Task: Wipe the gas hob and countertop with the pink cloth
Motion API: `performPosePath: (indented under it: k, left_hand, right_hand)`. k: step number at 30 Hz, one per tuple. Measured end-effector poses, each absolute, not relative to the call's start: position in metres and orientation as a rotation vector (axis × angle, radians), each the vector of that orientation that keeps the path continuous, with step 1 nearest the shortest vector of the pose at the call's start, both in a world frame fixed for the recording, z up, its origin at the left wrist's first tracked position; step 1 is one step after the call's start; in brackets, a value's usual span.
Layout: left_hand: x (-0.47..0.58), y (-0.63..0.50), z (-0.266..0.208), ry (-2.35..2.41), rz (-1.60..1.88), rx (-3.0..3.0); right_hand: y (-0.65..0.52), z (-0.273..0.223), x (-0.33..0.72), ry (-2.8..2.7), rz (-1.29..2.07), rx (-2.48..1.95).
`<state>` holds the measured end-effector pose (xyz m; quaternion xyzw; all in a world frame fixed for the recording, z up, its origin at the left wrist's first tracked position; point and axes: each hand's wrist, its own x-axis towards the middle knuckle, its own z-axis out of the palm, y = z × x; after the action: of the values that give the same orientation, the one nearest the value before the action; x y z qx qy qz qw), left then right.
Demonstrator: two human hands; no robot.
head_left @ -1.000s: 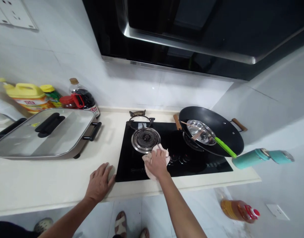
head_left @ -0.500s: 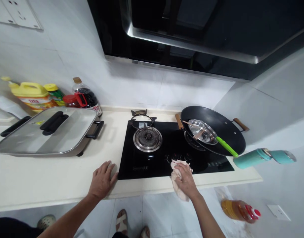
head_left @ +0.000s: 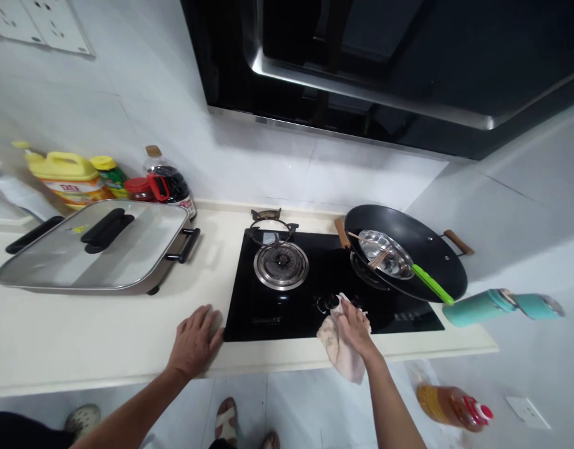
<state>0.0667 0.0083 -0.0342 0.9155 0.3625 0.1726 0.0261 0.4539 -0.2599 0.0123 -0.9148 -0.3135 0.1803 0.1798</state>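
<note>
My right hand (head_left: 355, 327) presses a pale, stained cloth (head_left: 337, 349) against the black glass gas stove (head_left: 291, 318), close by the control knobs (head_left: 331, 303). Part of the cloth hangs over the counter's front edge. Resting flat on the cream counter (head_left: 128, 337), my left hand (head_left: 196, 340) is open, just left of the stove's corner. The left burner (head_left: 281, 265) is uncovered, and its pan support (head_left: 272, 232) sits off it, toward the wall. On the right burner stands a black wok (head_left: 408, 231) with a metal bowl (head_left: 390, 252), chopsticks and a green-handled utensil (head_left: 432, 284) in it.
An electric pan with a glass lid (head_left: 100, 249) occupies the left counter, bottles and jars (head_left: 170, 184) behind it. A teal flask (head_left: 478, 307) is at the right end. The range hood (head_left: 362, 81) overhangs the stove. An oil bottle (head_left: 453, 406) stands below the counter.
My right hand has moved slightly right with the cloth, which bunches differently and shows more of the left knob. My left hand stays in place. The view has shifted a little.
</note>
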Motion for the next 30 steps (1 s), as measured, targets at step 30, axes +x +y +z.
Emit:
performPosePath:
  k: [30]
  left_hand:
    - [0.067, 0.013, -0.034, 1.128, 0.498, 2.903]
  right_hand:
    - [-0.163, 0.004, 0.263, -1.726, 0.374, -1.972]
